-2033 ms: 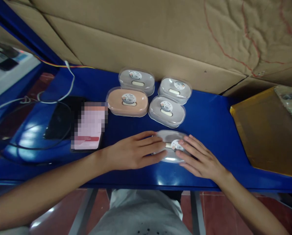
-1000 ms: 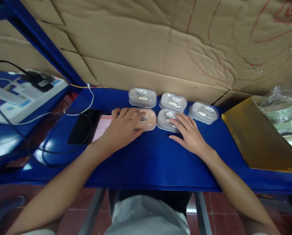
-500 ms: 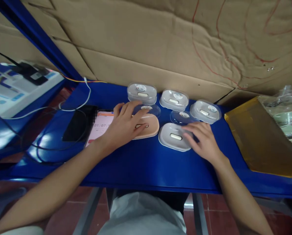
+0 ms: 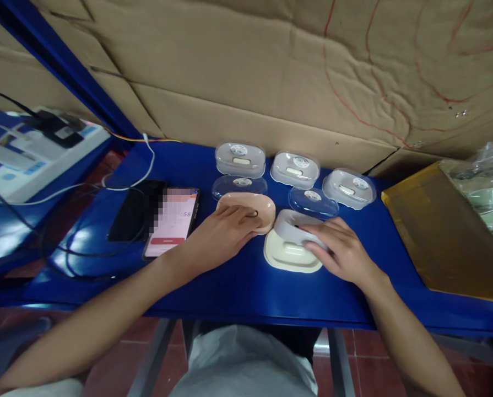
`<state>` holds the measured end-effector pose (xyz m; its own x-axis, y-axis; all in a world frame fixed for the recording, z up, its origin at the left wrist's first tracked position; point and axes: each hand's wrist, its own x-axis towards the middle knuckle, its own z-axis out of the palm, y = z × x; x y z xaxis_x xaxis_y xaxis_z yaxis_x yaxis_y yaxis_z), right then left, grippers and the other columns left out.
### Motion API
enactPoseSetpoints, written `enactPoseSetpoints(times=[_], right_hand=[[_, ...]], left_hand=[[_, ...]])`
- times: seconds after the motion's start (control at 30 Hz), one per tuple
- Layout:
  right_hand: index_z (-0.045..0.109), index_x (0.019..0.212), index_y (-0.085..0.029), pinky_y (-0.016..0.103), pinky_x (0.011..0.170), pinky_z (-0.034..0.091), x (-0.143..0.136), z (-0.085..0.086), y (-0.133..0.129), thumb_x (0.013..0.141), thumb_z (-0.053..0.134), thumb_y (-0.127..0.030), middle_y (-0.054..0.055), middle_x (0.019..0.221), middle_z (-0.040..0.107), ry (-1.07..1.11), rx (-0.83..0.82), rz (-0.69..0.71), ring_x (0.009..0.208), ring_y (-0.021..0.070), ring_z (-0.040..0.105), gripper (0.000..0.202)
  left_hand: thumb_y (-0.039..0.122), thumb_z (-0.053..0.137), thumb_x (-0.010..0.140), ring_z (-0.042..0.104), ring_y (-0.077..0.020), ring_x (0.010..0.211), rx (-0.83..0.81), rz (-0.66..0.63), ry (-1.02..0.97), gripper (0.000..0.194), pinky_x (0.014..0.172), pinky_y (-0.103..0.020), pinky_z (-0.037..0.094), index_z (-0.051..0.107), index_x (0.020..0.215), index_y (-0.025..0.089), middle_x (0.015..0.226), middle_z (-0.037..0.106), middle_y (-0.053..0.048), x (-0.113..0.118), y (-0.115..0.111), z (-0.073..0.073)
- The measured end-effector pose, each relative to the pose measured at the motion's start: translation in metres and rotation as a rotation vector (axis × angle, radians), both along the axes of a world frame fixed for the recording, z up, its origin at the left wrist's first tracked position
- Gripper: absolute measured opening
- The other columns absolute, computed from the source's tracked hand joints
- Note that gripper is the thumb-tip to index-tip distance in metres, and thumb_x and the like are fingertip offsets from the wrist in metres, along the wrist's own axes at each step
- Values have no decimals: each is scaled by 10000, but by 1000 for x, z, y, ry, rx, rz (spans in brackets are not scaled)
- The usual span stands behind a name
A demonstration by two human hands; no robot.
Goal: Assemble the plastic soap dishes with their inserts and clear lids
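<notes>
My left hand (image 4: 223,230) is closed at the peach soap dish (image 4: 266,209), its fingertips at the slot in the middle; the exact grip is partly hidden. My right hand (image 4: 345,248) pinches a grey soap dish tray (image 4: 288,221), which is tilted up off its cream base (image 4: 283,259). The base stays on the blue table, showing a raised bar in its middle. Behind the peach dish lies one clear lid (image 4: 225,187) with a round sticker. A second clear lid (image 4: 308,205) lies behind the grey tray.
Farther back stand three lidded soap dishes: left (image 4: 240,164), middle (image 4: 294,171) and right (image 4: 347,190). On the left are a phone (image 4: 175,220), a black device (image 4: 126,218), cables and a power strip (image 4: 39,160). A taped box (image 4: 440,237) with plastic-wrapped items stands right.
My right hand has lifted the grey tray, uncovering the cream base. My left hand has come nearer me, its fingers now at the peach dish's slot. The peach dish has shifted slightly right.
</notes>
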<state>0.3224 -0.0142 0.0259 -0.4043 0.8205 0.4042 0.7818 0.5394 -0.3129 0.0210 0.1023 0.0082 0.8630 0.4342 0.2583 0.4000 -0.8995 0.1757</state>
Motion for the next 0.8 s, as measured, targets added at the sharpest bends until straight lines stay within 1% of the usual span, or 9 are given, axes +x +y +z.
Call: enactPoseSetpoints(times=[0.07,0.17,0.3,0.37,0.47,0.57,0.67,0.73,0.8], right_hand=[[672,1432,-278,438,869,573,7,4,-2,1063,640,-274,61,1188,825,32,91,-49,953,253,785,371],[721,1368,-309,459,844,569,24,14,-8,1032,657,-284,45,1116,838,49,177,-182,869,267,784,343],[782,1212,-321,443,806,557,51,25,-21,1015,678,-339,20,991,839,-13,129,-278,781,251,771,223],[776,1181,-305,440,806,549,62,20,-30,1022,677,-360,27,1003,838,-70,71,-302,797,252,772,195],[744,1205,-282,475,878,551,74,1,-43,1032,666,-392,55,1127,831,-140,16,-349,974,299,789,219],[726,1226,-273,514,950,561,83,-14,-49,1038,643,-400,71,1203,814,-163,-40,-375,1112,327,771,242],[718,1263,-284,520,1047,555,95,-12,-37,1045,636,-415,77,1317,776,-121,-70,-353,1232,322,730,267],[709,1312,-282,536,1120,520,106,-5,-16,1054,618,-442,92,1400,738,-100,-43,-364,1310,328,688,317],[684,1391,-254,598,1182,456,119,1,15,1047,607,-477,134,1516,662,-114,-43,-425,1413,369,613,417]], left_hand=[[155,522,1089,694,-326,1271,-6,-22,-32,341,1122,-536,541,682,1389,184,1355,740,-129,-1,-2,2],[189,547,1093,702,-308,1269,2,-49,-92,338,1129,-507,536,670,1407,199,1350,758,-113,1,-5,5],[220,527,1117,718,-287,1233,66,-73,-119,269,1107,-472,536,698,1321,183,1317,775,-107,7,-9,2],[219,514,1125,726,-276,1206,89,-90,-132,264,1094,-457,529,696,1313,182,1313,779,-94,11,-10,-1],[217,519,1124,736,-271,1175,111,-97,-140,272,1080,-448,514,687,1333,178,1297,786,-96,17,-10,-5],[207,538,1115,724,-267,1216,116,-99,-128,293,1096,-439,491,675,1374,190,1309,780,-106,23,-12,-7],[190,558,1102,707,-260,1258,102,-123,-89,319,1122,-435,474,658,1404,200,1358,757,-108,29,-19,-6],[228,590,1092,695,-276,1277,88,-140,-68,334,1131,-454,474,649,1420,210,1389,739,-113,32,-21,-3],[273,585,1095,688,-285,1282,58,-130,-83,337,1118,-463,494,648,1422,225,1398,729,-115,33,-13,4]])
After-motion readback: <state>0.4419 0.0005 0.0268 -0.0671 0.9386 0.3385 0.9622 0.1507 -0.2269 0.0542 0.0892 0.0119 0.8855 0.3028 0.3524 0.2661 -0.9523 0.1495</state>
